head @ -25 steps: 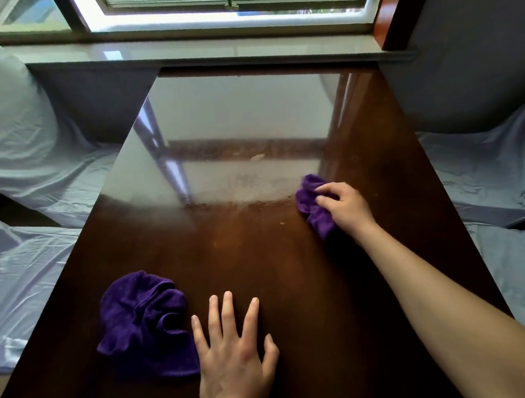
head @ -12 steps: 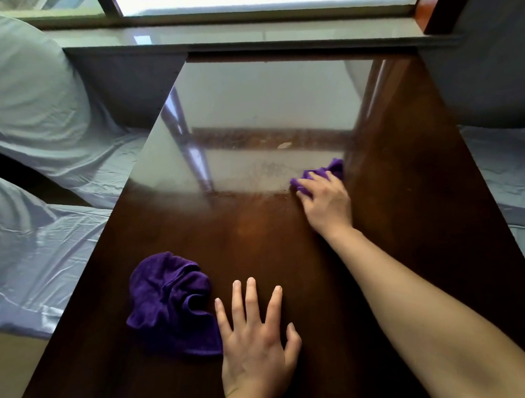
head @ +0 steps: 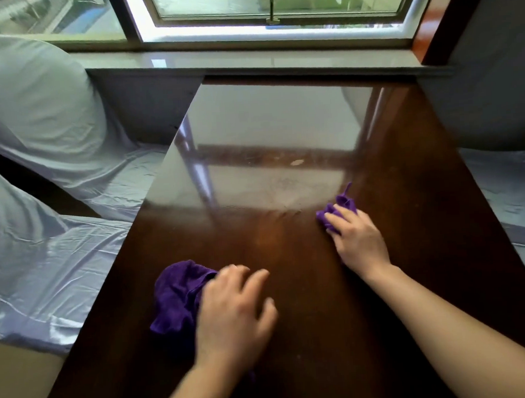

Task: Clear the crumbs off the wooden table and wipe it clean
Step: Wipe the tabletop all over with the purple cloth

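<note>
The dark wooden table (head: 405,167) runs from me to the window sill. A pale crumb (head: 297,162) and a smear of fine crumbs (head: 285,187) lie on its glossy middle. My right hand (head: 359,239) presses a small purple cloth (head: 340,206) onto the table just right of the smear, fingers closed over it. A larger crumpled purple cloth (head: 175,291) lies at the near left. My left hand (head: 233,310), motion-blurred, lies over this cloth's right edge with fingers spread on the wood past it, not wrapped around it.
Seats covered in pale blue-grey fabric (head: 50,185) flank the table on the left and on the right (head: 510,186). A stone window sill (head: 263,62) and window close off the far end. The table's left edge (head: 130,245) drops to the seat.
My left hand has lifted from lying flat and shifted left onto the large cloth's edge. My right hand keeps rubbing the small cloth near the crumb smear. My head has tilted up.
</note>
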